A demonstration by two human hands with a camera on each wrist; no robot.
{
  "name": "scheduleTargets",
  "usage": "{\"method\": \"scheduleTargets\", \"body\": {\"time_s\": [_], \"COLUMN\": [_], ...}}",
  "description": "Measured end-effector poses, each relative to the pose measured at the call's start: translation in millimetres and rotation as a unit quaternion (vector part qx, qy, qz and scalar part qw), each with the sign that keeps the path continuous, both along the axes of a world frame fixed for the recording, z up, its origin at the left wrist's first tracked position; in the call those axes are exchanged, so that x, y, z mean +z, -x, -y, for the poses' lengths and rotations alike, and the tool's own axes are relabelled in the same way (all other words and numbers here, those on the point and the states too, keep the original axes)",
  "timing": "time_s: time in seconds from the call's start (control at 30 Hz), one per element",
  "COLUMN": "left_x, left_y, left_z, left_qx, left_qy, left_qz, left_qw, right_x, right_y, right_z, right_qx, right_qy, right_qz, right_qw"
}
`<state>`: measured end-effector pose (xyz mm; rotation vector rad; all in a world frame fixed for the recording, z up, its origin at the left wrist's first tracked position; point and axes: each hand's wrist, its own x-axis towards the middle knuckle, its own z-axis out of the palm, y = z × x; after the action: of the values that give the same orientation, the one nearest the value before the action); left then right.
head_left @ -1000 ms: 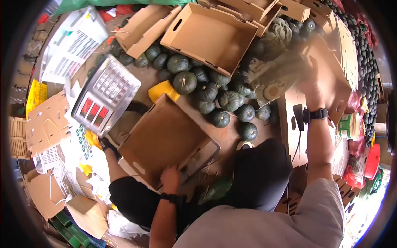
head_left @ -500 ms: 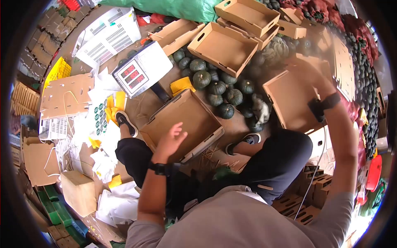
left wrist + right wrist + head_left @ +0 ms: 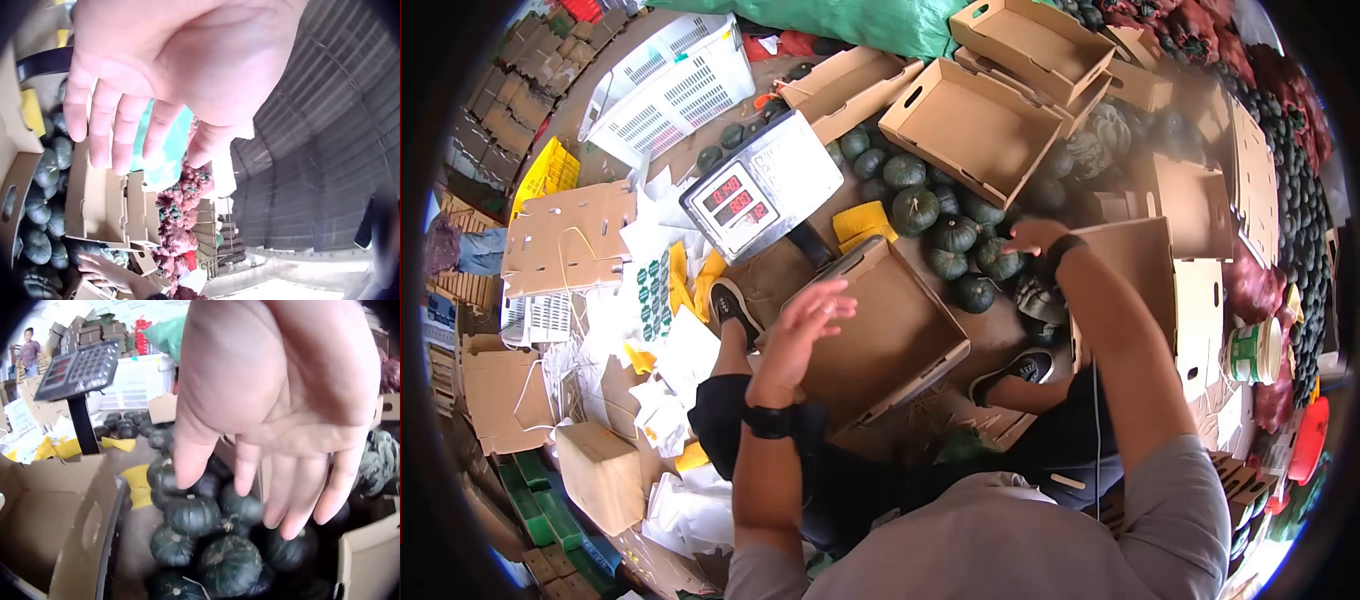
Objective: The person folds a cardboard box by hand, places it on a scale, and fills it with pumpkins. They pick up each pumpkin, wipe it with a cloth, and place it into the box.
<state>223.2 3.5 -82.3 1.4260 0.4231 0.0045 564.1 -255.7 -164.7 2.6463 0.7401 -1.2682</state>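
My left hand (image 3: pixel 805 325) is raised over an open cardboard box (image 3: pixel 880 340), fingers spread and holding nothing. That box sits tilted on the platform of a digital scale, whose red-lit display (image 3: pixel 740 205) stands just beyond it. My right hand (image 3: pixel 1040 238) reaches over a heap of dark green pumpkins (image 3: pixel 915 210), its fingers loosely extended. In the right wrist view, the right hand (image 3: pixel 281 412) hangs palm toward the camera with several pumpkins (image 3: pixel 228 565) behind and below its fingers. The left wrist view shows the left hand's bare palm (image 3: pixel 187 62).
Open cardboard boxes (image 3: pixel 975 130) lie beyond the pumpkins, and another box (image 3: pixel 1125 280) stands close by my right forearm. White plastic crates (image 3: pixel 675 90) are at the back left. Paper and yellow cloths (image 3: pixel 865 225) litter the floor. A person (image 3: pixel 30 353) is in the background.
My left hand has let go of the box's near edge and lifted above it. My right hand has swung left from the box at the right to over the pumpkins. The head view has shifted.
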Motion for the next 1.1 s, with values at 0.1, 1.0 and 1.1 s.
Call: {"method": "scheduleTargets", "body": {"time_s": [0.1,1.0,1.1], "left_x": [-63.3,-181.7,-196.0], "left_y": [-1.0,-49.2,-61.1], "left_z": [7.4,38.2,39.6], "left_qx": [0.028,0.184,0.282], "left_qy": [-0.079,0.248,0.227], "left_qz": [-0.093,-0.218,-0.243], "left_qw": [0.992,0.926,0.900], "right_x": [-143.2,-160.3,-101.7], "right_y": [-3.1,29.5,68.6], "right_z": [12.1,-84.1,-64.0], "right_qx": [-0.180,-0.214,-0.339], "right_qy": [0.004,-0.274,-0.496], "right_qz": [0.169,0.085,-0.139], "right_qw": [0.969,0.934,0.787]}}
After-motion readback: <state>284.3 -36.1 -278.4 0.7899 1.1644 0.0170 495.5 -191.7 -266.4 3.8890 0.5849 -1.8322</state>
